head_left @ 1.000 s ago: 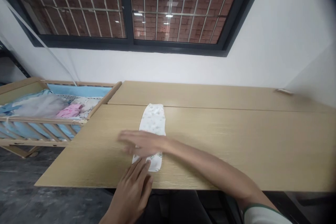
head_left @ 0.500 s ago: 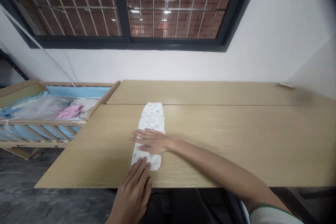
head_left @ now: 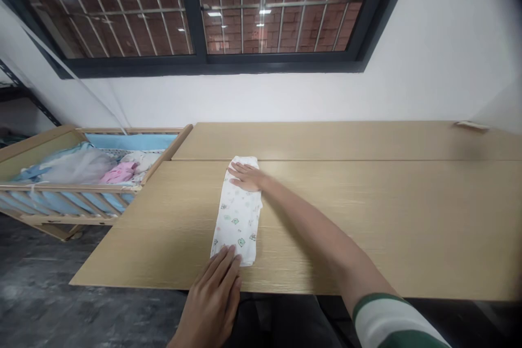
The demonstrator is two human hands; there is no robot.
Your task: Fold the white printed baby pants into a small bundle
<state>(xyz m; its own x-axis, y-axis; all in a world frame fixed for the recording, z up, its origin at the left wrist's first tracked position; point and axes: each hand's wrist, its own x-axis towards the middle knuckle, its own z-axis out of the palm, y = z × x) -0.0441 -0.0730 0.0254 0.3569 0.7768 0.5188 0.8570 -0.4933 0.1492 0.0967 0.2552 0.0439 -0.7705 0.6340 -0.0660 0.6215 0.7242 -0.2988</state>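
Observation:
A white cloth with a small green and grey print (head_left: 238, 217), folded into a long narrow strip, lies flat on the wooden table (head_left: 346, 217). Its length runs from near the front edge toward the back. My right hand (head_left: 247, 176) rests palm down on the far end of the cloth, fingers stretched out to the left. At the near end, my left hand (head_left: 216, 288) lies with its fingertips on the cloth's edge, fingers straight and close together. Neither hand grasps the cloth.
Left of the table stands a wooden crib (head_left: 98, 187) with blue lining, holding a pink cloth (head_left: 119, 172) and a pale, sheer bundle (head_left: 79, 166). Behind is a white wall with a barred window (head_left: 196, 62). A small flat object (head_left: 472, 126) lies at the back right.
My right hand has slid from the middle of the cloth to its far end, away from me. My left hand stays at the near end. The view has shifted slightly.

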